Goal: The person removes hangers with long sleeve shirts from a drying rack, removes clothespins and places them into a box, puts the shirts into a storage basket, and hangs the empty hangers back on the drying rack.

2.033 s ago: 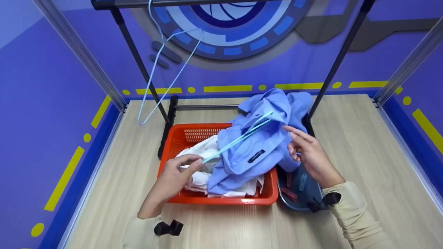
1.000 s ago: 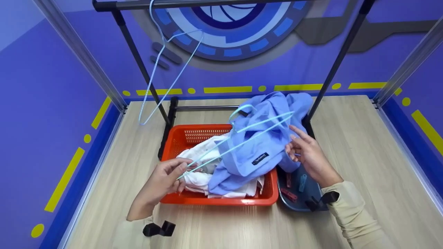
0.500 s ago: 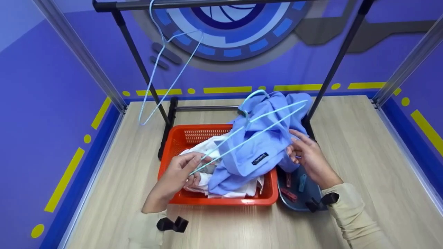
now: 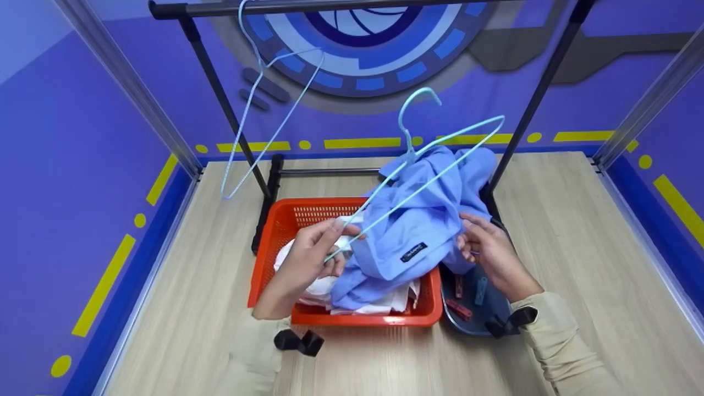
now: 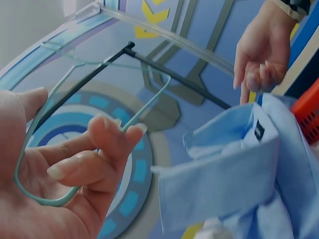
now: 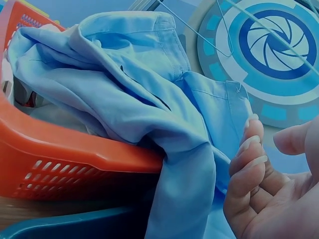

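Note:
My left hand (image 4: 313, 256) grips one end of a pale turquoise clothes hanger (image 4: 410, 159), fingers curled round its wire in the left wrist view. The hanger is bare and tilted, its hook raised in front of the blue shirt. That shirt (image 4: 412, 220), with a dark label inside its collar, is heaped over an orange basket (image 4: 286, 206) and hangs past its right side. My right hand (image 4: 492, 247) is at the shirt's right edge. Its fingers are loosely bent, and the thumb (image 6: 294, 139) stands apart from them with no cloth between in the right wrist view.
A second hanger (image 4: 236, 148) hangs at the left of the black rack (image 4: 352, 6). White clothes (image 4: 319, 291) lie in the basket under the shirt. Right of it, a dark blue tray (image 4: 484, 322) holds several clothes pegs (image 4: 481, 290). Purple walls enclose the back and sides.
The hanger came out from the shirt's collar; my left hand first drew it left, then raised it rightward, its hook now upright. My right hand lowered slightly beside the shirt.

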`<action>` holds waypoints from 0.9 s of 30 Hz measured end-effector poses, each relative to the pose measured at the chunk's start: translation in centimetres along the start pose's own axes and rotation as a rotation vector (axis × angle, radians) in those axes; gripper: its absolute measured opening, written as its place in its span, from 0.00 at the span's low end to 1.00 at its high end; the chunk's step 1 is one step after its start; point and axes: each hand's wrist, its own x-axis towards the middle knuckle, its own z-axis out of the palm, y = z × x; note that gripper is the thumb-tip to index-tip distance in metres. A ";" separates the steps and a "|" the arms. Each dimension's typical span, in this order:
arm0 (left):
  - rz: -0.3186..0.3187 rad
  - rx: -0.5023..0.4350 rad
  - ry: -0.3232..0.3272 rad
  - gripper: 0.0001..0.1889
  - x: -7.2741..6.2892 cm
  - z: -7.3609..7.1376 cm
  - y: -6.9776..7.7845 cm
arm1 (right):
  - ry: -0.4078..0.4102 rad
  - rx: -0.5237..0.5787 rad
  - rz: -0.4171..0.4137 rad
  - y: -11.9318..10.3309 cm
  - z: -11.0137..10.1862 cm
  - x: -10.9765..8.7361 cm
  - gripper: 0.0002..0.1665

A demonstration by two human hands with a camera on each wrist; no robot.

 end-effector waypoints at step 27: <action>0.054 -0.167 0.114 0.23 6.8 3.7 4.5 | 0.037 -0.017 0.063 1.0 -0.3 0.5 0.09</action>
